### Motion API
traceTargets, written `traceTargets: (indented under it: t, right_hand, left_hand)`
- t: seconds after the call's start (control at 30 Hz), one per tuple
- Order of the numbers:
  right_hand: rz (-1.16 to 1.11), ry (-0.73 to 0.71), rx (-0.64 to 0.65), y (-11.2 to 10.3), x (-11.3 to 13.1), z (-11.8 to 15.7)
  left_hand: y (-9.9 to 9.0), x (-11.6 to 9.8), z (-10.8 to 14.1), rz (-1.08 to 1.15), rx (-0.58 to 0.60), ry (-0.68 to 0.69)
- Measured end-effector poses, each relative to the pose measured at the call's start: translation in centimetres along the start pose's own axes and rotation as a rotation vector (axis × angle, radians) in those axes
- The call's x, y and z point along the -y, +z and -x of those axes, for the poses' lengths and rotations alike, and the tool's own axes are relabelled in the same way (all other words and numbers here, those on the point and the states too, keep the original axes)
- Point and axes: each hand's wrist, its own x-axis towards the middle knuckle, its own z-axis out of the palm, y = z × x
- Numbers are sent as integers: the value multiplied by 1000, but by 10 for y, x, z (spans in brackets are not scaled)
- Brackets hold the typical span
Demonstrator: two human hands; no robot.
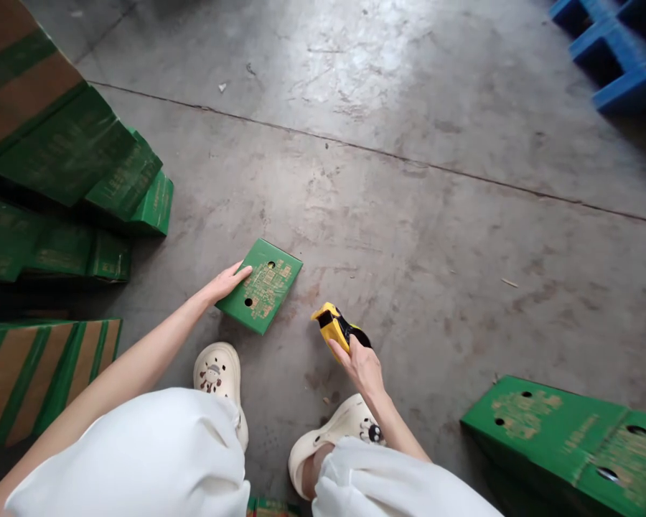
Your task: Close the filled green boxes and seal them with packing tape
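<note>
My left hand (227,281) grips a green cardboard box (272,291) at its left edge, with fingers lying on the top face. Gold print and two dark round holes mark that face. The box is in front of my left shoe, slightly tilted; whether it rests on the floor I cannot tell. My right hand (363,362) is closed around a yellow-and-black hand tool (338,329), whose exact kind I cannot make out. Its yellow front end points up and left, a short gap away from the box.
Stacked green and brown cartons (37,165) rise on the left, with a striped carton (48,380) below them. More green boxes (549,431) are at the lower right. A blue pallet (619,50) occupies the upper right corner. Grey concrete floor (409,237) lies between them.
</note>
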Motion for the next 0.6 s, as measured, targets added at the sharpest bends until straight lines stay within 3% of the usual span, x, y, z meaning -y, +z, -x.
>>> traceTargets:
  t: [0.13,0.23,0.33,0.43,0.5,0.6]
  right_hand:
    - [172,-44,7,7,-19,10]
    - [117,-33,-96,-3,-9,14]
    - [-91,-114,-164,-16,32,3]
    - [-372,-279,-25,-16,91,-25]
    - [-627,-172,135,-6,125,-44]
    - [-721,-142,138,17,151,-58]
  left_hand:
    - [2,-5,-5,-72,-4,38]
    - [2,-8,-2,-102,-49,68]
    - [4,-9,2,-108,-76,74]
    - [14,-6,9,-77,-89,51]
    - [23,0,16,-2,-61,35]
    - [36,13,25,124,-9,32]
